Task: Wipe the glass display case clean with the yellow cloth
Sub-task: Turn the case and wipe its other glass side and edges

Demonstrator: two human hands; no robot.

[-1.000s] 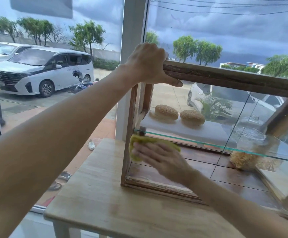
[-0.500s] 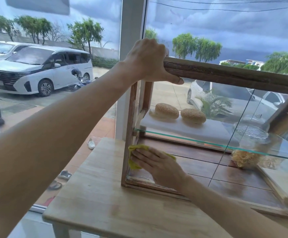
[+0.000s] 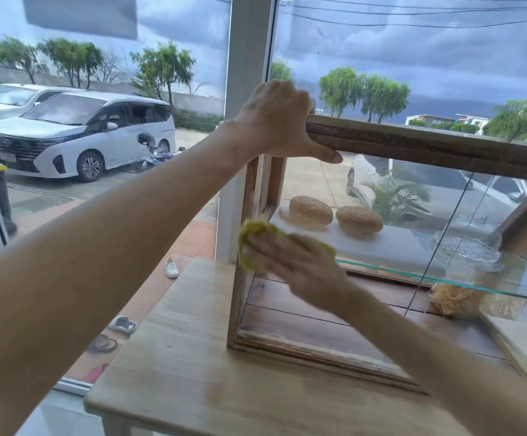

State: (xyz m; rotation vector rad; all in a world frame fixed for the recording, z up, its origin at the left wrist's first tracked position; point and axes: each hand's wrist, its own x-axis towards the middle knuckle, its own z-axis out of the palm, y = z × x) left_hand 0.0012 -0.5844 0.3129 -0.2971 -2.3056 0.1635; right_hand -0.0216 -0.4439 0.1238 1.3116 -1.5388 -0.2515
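A wood-framed glass display case [image 3: 413,146] stands on a light wooden table [image 3: 193,357]. My left hand [image 3: 281,121] grips the case's top left corner, thumb stretched along the dark top rail. My right hand [image 3: 293,262], blurred by motion, presses the yellow cloth [image 3: 252,234] flat against the front glass pane near its left edge, at the height of the glass shelf [image 3: 444,278]. Most of the cloth is hidden under the hand.
Inside the case, two sesame buns [image 3: 334,215] lie on a white board, with a glass dish [image 3: 466,251] and a bagged pastry [image 3: 454,298] to the right. A white window post [image 3: 246,89] rises directly behind the case. Cars and shoes [image 3: 171,267] lie outside.
My right hand and the cloth dropped to the lower left of the pane, then swept back up to shelf height. My left hand has stayed on the top corner.
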